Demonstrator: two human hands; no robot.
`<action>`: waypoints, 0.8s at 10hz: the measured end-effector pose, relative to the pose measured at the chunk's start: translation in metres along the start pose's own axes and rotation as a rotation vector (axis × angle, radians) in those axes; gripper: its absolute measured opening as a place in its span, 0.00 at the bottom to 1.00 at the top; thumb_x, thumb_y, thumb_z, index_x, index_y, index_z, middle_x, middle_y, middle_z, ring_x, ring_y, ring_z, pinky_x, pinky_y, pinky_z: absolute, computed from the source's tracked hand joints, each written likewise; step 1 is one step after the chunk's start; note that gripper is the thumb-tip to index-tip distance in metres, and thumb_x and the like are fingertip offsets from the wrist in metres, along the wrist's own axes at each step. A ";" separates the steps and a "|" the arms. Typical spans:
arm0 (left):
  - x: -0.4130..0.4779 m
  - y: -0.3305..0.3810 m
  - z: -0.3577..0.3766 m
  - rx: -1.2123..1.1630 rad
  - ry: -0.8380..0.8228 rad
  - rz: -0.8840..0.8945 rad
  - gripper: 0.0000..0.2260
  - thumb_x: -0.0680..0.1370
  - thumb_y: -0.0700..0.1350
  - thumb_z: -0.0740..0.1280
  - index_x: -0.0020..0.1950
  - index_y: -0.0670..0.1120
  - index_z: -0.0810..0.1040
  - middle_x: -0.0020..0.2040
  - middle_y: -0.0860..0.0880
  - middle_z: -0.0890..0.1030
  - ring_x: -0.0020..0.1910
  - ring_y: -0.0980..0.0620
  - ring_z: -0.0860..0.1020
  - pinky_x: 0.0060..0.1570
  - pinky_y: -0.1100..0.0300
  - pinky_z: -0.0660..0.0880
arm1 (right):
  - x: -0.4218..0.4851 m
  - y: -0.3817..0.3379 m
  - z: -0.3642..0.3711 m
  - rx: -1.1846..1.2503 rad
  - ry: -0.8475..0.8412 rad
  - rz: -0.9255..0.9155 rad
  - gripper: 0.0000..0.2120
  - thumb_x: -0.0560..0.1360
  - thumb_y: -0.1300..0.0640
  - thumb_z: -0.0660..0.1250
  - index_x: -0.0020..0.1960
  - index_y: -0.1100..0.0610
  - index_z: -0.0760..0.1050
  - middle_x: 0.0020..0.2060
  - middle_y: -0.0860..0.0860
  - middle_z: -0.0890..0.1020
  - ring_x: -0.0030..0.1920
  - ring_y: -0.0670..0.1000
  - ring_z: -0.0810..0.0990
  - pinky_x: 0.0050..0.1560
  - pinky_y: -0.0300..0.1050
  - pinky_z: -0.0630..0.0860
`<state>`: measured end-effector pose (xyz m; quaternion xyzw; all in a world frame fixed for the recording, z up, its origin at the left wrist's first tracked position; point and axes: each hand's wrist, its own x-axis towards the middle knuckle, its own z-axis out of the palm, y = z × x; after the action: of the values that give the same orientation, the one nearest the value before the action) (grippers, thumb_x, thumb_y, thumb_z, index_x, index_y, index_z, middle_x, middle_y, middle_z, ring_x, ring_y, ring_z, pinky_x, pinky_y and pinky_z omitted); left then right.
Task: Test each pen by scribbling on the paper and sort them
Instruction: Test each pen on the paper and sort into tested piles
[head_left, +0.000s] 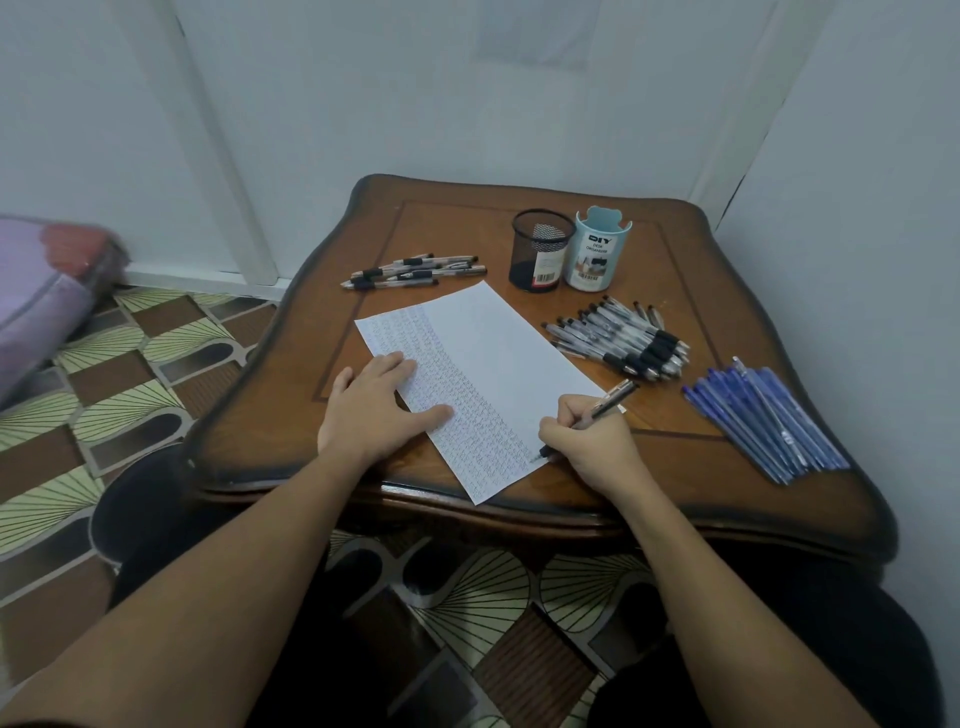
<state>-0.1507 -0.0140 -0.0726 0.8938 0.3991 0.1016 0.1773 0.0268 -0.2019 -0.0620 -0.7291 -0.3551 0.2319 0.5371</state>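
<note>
A white sheet of paper (498, 353) covered with rows of scribbles lies slanted on the wooden table (675, 467). My left hand (374, 410) presses flat on the paper's left edge. My right hand (587, 441) grips a clear pen with a black grip (608, 402), its tip touching the paper near the right edge. A pile of clear black-grip pens (623, 338) lies right of the paper. Several similar pens (415, 270) lie at the back left. Blue pens (763, 415) are heaped at the far right.
A black mesh pen cup (540, 249) and a pale blue desk organizer (597, 249) stand at the back of the table. Walls close in behind and to the right. A purple bag (41, 296) lies on the patterned floor at left.
</note>
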 end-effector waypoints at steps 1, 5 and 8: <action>0.000 0.001 0.000 0.005 0.005 0.001 0.37 0.72 0.72 0.61 0.76 0.54 0.64 0.78 0.54 0.59 0.77 0.55 0.56 0.75 0.49 0.43 | 0.001 0.002 -0.001 -0.013 -0.007 -0.009 0.22 0.71 0.71 0.67 0.26 0.56 0.62 0.27 0.56 0.66 0.34 0.58 0.79 0.30 0.33 0.73; 0.001 0.000 0.001 0.012 0.008 -0.003 0.37 0.72 0.72 0.61 0.76 0.55 0.64 0.78 0.54 0.60 0.77 0.55 0.56 0.75 0.48 0.43 | 0.002 0.003 -0.002 -0.016 -0.010 -0.019 0.21 0.72 0.70 0.67 0.28 0.55 0.61 0.24 0.50 0.65 0.31 0.54 0.79 0.32 0.35 0.73; 0.001 0.000 0.001 0.018 0.007 -0.005 0.37 0.72 0.72 0.61 0.76 0.55 0.64 0.78 0.54 0.59 0.77 0.55 0.56 0.75 0.48 0.43 | 0.002 0.006 -0.002 0.014 -0.012 -0.020 0.24 0.72 0.68 0.68 0.26 0.52 0.61 0.23 0.46 0.64 0.32 0.55 0.76 0.37 0.42 0.78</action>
<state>-0.1495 -0.0138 -0.0734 0.8940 0.4031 0.1008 0.1678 0.0315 -0.2028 -0.0671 -0.7205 -0.3637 0.2335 0.5423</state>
